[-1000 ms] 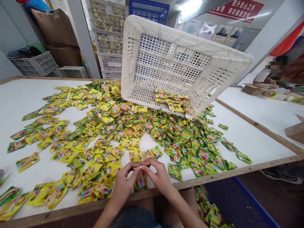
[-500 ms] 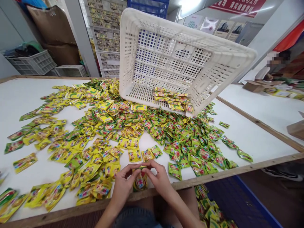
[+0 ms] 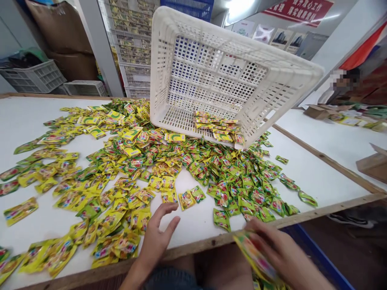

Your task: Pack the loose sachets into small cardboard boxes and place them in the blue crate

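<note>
Blurred by motion, my right hand (image 3: 272, 245) grips a yellow-green packet (image 3: 255, 255) past the table's front edge at the lower right. My left hand (image 3: 160, 229) is empty, fingers apart, over the white tabletop (image 3: 196, 225) near the front edge. Just beyond it lie a yellow packet (image 3: 186, 199) and a green packet (image 3: 198, 194), side by side. Yellow packets (image 3: 115, 217) are heaped to the left of my left hand, and green packets (image 3: 256, 197) spread on the right.
A white perforated crate (image 3: 211, 80) lies tipped toward me on the pile, some packets inside. Below the table at the right is a blue crate (image 3: 317, 257). Stacked crates (image 3: 133, 44) stand behind. A person (image 3: 341, 86) is at the far right, near an open cardboard box (image 3: 320, 111).
My hands have parted. My right hand has moved right and down past the edge with the packet, while my left hand has let go and opened. The view has shifted slightly.
</note>
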Demonstrator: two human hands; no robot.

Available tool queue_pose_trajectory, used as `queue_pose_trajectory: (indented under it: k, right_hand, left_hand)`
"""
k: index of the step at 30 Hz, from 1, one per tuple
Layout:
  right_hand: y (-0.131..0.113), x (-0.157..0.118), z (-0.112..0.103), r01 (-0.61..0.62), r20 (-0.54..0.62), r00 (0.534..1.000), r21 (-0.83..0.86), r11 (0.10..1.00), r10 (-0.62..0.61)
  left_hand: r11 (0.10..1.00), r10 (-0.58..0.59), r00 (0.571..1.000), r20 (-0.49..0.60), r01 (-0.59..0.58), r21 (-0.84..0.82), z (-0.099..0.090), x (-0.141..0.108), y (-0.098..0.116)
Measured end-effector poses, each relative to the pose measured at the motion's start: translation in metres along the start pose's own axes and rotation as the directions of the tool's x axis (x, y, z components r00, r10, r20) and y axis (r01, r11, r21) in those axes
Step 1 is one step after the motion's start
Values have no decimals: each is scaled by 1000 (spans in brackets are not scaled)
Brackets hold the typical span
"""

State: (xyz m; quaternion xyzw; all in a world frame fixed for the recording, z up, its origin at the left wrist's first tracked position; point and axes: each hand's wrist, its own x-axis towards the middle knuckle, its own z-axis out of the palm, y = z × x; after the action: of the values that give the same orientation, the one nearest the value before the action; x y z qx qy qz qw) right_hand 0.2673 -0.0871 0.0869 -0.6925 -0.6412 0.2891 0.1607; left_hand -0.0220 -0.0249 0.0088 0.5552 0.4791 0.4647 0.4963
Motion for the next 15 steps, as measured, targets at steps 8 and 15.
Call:
queue_pose_trajectory:
  k: [8,15]
  right_hand:
    - [55,-5,-11,-74,11,997,-79,994,75]
    - [-3,41,49,141,-25,990,102,985,-139]
  left_hand:
    - [854,190,980,56,-193,482,-84,97,10]
    - [779,254,893,-371,38,626,-179,248,6]
